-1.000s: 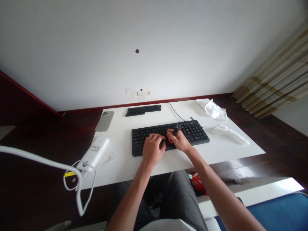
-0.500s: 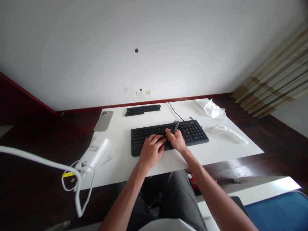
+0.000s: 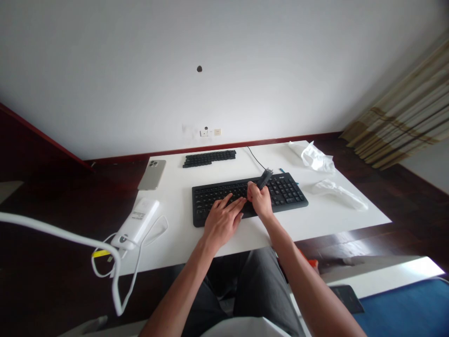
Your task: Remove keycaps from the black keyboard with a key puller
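Note:
A black keyboard (image 3: 280, 192) lies in the middle of the white table (image 3: 315, 220). My left hand (image 3: 222, 220) rests on its keys with the fingers stretched flat. My right hand (image 3: 260, 200) is closed around a small dark grey tool (image 3: 264, 178) that sticks up and away from the fingers, over the middle of the keyboard. What the tool's lower end touches is hidden by my fingers.
A strip of loose black keycaps (image 3: 209, 158) lies at the table's back. A phone (image 3: 152, 168) lies face down at back left. A white power bank (image 3: 136, 223) with a white cable (image 3: 122, 276) sits at left. Crumpled plastic wrappers (image 3: 317, 159) lie at right.
My right hand has raised the tool so it points higher and further back. My left fingers have straightened out over the keys. The view has shifted slightly.

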A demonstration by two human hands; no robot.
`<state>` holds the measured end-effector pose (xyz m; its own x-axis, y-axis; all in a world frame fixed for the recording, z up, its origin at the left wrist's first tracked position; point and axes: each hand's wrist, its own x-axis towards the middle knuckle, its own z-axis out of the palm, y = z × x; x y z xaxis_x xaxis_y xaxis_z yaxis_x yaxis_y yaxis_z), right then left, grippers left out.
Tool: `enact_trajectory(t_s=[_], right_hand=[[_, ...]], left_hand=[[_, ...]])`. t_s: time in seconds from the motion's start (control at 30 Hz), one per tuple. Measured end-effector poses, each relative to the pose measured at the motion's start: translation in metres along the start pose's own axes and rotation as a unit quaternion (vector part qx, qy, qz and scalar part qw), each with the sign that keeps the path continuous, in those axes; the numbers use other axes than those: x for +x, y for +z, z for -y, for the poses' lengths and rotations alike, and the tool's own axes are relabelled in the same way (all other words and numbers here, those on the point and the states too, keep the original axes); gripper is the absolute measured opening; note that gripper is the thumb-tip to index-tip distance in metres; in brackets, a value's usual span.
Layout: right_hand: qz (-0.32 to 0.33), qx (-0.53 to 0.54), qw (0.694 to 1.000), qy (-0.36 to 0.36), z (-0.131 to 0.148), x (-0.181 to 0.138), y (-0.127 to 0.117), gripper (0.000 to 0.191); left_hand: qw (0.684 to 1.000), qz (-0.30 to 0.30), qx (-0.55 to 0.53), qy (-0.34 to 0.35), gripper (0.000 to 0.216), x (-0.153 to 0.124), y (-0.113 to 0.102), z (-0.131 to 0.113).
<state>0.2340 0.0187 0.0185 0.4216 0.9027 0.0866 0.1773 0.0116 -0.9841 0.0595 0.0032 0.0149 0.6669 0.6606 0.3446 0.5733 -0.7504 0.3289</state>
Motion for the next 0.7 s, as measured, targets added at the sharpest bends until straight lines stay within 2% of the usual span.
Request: enact_trajectory(t_s=[0.1, 0.3, 0.47, 0.6, 0.7], right_hand=[[-0.003, -0.018, 1.0, -0.011, 0.001, -0.002, -0.001, 0.044], [0.003, 0.042, 0.998, -0.042, -0.002, -0.009, -0.01, 0.045], [0.024, 0.025, 0.996, -0.081, -0.001, -0.015, -0.017, 0.035], [0.009, -0.061, 0.99, -0.129, 0.001, -0.02, -0.023, 0.039], [-0.001, -0.101, 0.988, -0.114, 0.004, -0.022, -0.025, 0.045]], left_hand=[[1.0, 0.001, -0.006, -0.006, 0.044, 0.0, 0.0, 0.0], [1.0, -0.015, -0.013, -0.018, 0.048, 0.0, 0.001, 0.0], [0.997, -0.04, -0.051, -0.035, 0.054, 0.0, -0.001, -0.001], [0.993, -0.073, -0.082, -0.03, 0.035, -0.001, -0.002, 0.0], [0.987, -0.105, -0.12, -0.031, 0.021, -0.002, -0.003, 0.003]])
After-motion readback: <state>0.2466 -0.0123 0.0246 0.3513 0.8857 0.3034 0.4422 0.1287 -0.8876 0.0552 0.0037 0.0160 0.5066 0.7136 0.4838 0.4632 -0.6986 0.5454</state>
